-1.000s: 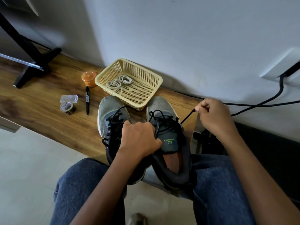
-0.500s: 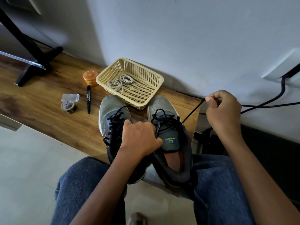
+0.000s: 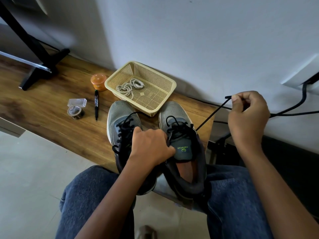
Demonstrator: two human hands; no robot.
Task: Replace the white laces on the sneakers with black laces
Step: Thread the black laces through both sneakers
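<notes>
Two grey sneakers stand side by side on the wooden bench, toes toward the wall. The left sneaker (image 3: 120, 118) and the right sneaker (image 3: 174, 114) both carry black laces. My left hand (image 3: 150, 145) grips the inner side of the right sneaker beside its tongue. My right hand (image 3: 248, 114) pinches the end of a black lace (image 3: 212, 114) and holds it taut, up and to the right of the right sneaker. Coiled white laces (image 3: 129, 87) lie in the beige basket (image 3: 165, 80) behind the shoes.
On the wooden bench (image 3: 43, 104) lie a black marker (image 3: 96, 105), a tape roll (image 3: 75, 112) with a clear box, and an orange jar (image 3: 98, 82). A black stand (image 3: 38, 66) is at far left. Black cables (image 3: 293, 107) run along the wall on the right.
My right hand has drawn the black lace farther up and to the right, lengthening the taut stretch. My left hand stays on the right sneaker.
</notes>
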